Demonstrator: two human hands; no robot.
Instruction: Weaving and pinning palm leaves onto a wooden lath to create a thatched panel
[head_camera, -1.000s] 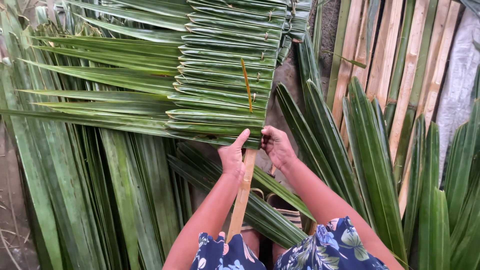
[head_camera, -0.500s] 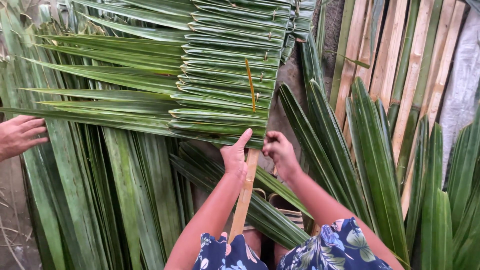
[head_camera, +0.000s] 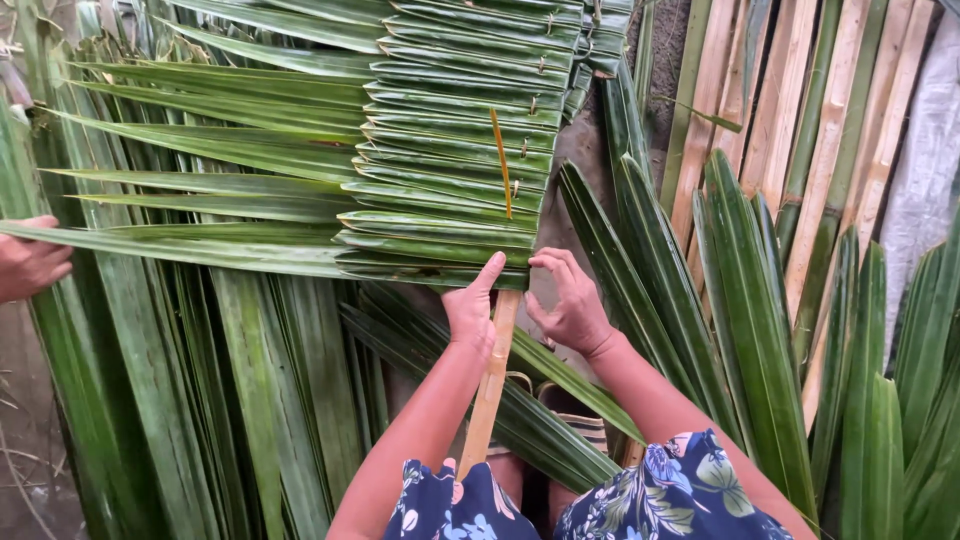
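A panel of folded green palm leaves (head_camera: 450, 160) is strung along a pale bamboo slat (head_camera: 490, 380) that runs down toward me. My left hand (head_camera: 470, 310) grips the slat just under the lowest folded leaf (head_camera: 430, 262), thumb pressed up against it. My right hand (head_camera: 572, 300) is beside the slat at the panel's lower right corner. Its fingers are curled with the tips at the leaf edge, and I cannot see if they pinch anything. A thin orange sliver (head_camera: 500, 165) stands in the folds above.
Another person's hand (head_camera: 30, 262) at the left edge holds the tip of a long leaf. Loose palm leaves (head_camera: 740, 300) lie on both sides and under the panel. Split bamboo slats (head_camera: 810, 120) lie at the upper right. Sandalled feet (head_camera: 570, 420) are below.
Another person's hand came in at the left edge and closed on a leaf tip. My right hand let go of the leaf edge, drew back, then returned with its fingers looser.
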